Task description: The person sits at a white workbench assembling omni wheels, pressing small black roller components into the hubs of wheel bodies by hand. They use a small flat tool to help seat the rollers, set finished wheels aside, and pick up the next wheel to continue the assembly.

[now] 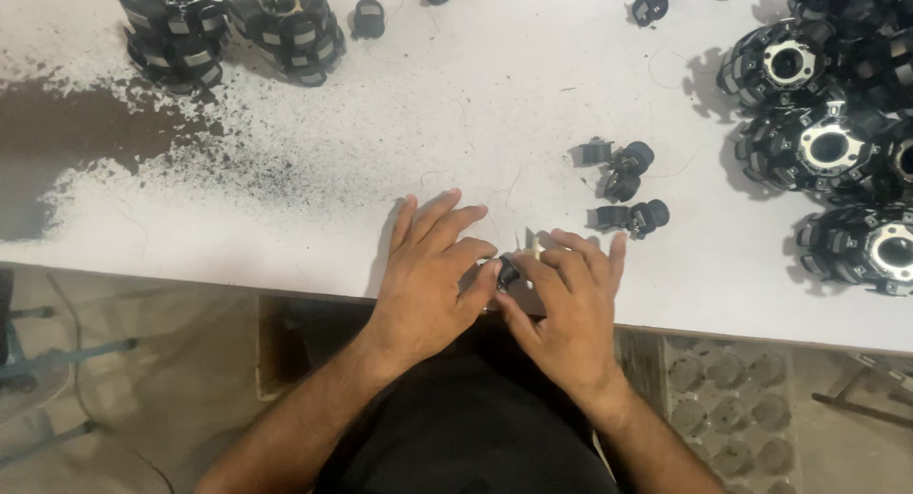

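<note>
My left hand and my right hand meet at the near edge of a white worktable. Both pinch a small black part between thumbs and forefingers, with a bit of pale metal showing beside it. The other fingers lie flat on the tabletop. A few similar small black parts and another small black part lie just beyond my right hand.
Several round black-and-silver motor-like assemblies crowd the right side. Two more such assemblies stand at the far left. A worn dark patch marks the table's left. A grey moulded tray sits below the table edge.
</note>
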Motion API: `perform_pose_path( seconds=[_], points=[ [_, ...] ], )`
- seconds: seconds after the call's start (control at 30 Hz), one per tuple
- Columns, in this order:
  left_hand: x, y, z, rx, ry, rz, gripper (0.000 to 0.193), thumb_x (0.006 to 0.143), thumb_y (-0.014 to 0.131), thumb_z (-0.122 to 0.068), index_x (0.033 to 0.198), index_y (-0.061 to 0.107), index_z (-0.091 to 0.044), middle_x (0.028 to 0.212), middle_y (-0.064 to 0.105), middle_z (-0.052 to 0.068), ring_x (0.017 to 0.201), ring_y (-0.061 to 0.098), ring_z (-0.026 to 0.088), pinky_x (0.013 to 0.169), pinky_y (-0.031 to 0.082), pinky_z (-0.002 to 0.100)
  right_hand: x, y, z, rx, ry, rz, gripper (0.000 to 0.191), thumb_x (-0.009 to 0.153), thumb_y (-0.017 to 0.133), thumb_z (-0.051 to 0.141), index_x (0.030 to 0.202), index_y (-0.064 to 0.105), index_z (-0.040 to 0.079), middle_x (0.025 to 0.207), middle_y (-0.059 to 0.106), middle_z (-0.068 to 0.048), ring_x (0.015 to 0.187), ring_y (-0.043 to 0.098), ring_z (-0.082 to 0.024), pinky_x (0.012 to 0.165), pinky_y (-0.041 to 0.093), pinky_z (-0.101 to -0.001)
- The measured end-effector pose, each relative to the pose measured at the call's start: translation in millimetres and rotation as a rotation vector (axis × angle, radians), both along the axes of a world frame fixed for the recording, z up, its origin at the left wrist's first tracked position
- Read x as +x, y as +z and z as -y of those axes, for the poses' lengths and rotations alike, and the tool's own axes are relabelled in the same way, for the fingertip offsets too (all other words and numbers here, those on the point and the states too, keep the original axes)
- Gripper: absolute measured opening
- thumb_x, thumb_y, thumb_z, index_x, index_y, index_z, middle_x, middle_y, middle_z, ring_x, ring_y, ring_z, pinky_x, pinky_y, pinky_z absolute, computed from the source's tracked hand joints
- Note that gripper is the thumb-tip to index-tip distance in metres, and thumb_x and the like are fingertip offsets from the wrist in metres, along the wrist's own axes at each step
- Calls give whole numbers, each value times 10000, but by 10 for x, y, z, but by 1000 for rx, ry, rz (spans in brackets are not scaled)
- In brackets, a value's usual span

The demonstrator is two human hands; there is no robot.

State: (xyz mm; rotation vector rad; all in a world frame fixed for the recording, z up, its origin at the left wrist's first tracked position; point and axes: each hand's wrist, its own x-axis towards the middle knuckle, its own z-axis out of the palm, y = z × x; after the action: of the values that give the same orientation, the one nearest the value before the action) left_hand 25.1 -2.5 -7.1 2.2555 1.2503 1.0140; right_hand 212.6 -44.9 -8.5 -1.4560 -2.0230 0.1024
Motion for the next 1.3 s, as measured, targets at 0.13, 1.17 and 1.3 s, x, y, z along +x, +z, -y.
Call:
perform_pose_path(
  seconds=[0.13, 1.17, 1.3],
  points=[
    [-21, 3, 15, -31, -19, 44, 105, 851, 768, -154, 942, 741, -110, 1329, 653, 76, 1407, 487, 325, 1222, 230, 632, -8, -36, -18, 17, -11, 8, 402, 767, 876, 202, 1116, 722, 77, 1098, 602, -86, 1278, 530, -323, 1212, 171, -692],
    [-72, 75, 156, -154, -72, 121, 138, 815, 748, -58, 877, 624, -63, 838, 653, 61, 777, 630, 252, 699, 509, 388, 154, -24, -27, -2, 149, -44, 343, 762, 827, 158, 1080, 714, 102, 1060, 604, -81, 1218, 549, -320, 1223, 198, -659],
    [-27, -5, 197, -46, -96, 171, 159, 816, 745, -47, 890, 606, -63, 876, 655, 74, 819, 631, 270, 735, 509, 402, 117, -189, 155, 135, 185, -223, 303, 864, 763, 53, 1133, 629, 85, 1072, 644, -79, 1159, 646, -286, 1283, 279, -617]
  ],
)
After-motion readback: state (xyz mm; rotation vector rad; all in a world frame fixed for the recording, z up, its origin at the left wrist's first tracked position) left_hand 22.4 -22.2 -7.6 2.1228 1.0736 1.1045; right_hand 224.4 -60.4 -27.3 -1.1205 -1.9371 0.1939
